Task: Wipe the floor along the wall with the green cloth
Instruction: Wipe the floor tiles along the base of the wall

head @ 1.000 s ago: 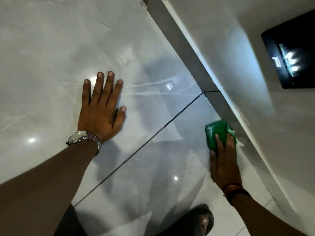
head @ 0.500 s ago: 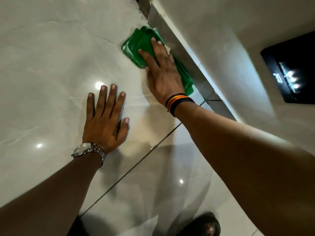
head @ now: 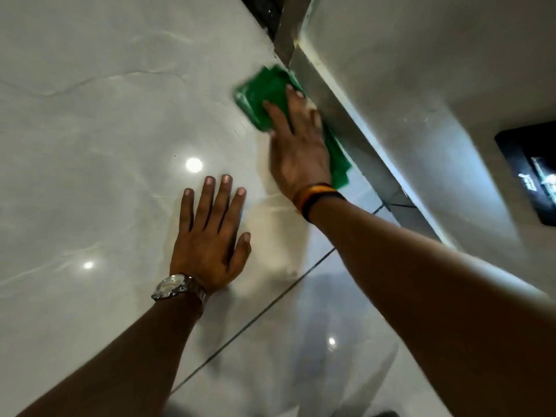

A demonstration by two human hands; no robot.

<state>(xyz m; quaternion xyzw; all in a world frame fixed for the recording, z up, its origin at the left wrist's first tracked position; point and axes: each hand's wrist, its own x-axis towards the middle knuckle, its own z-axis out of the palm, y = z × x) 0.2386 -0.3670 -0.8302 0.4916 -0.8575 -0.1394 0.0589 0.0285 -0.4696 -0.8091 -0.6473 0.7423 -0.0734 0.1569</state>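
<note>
While the left hand (head: 210, 236) rests flat on the glossy tiled floor (head: 90, 130), fingers spread and palm down, holding nothing, the right hand (head: 298, 152) lies flat on the green cloth (head: 261, 94), fingers extended and slightly apart, pressing it onto the tile rather than gripping it. Cloth sits under and ahead of the right hand's fingers, folded, with one end sticking out past the fingertips and another strip showing on the wall side of the palm, near the wrist. Its far edge touches or nearly touches the grey skirting (head: 355, 136) at the foot of the white wall (head: 421, 70); motion blur makes exact contact unclear. Right hand is ahead of and to the wall side of the left hand, the two apart. Silver wristwatch (head: 174, 287) on the left wrist, orange-and-black bands (head: 316, 195) on the right wrist. A dark grout line (head: 255, 317) runs diagonally behind the left hand, passing under the right forearm. Black panel (head: 532, 170) with lit markings on the wall, well off to the right of the right arm.
</note>
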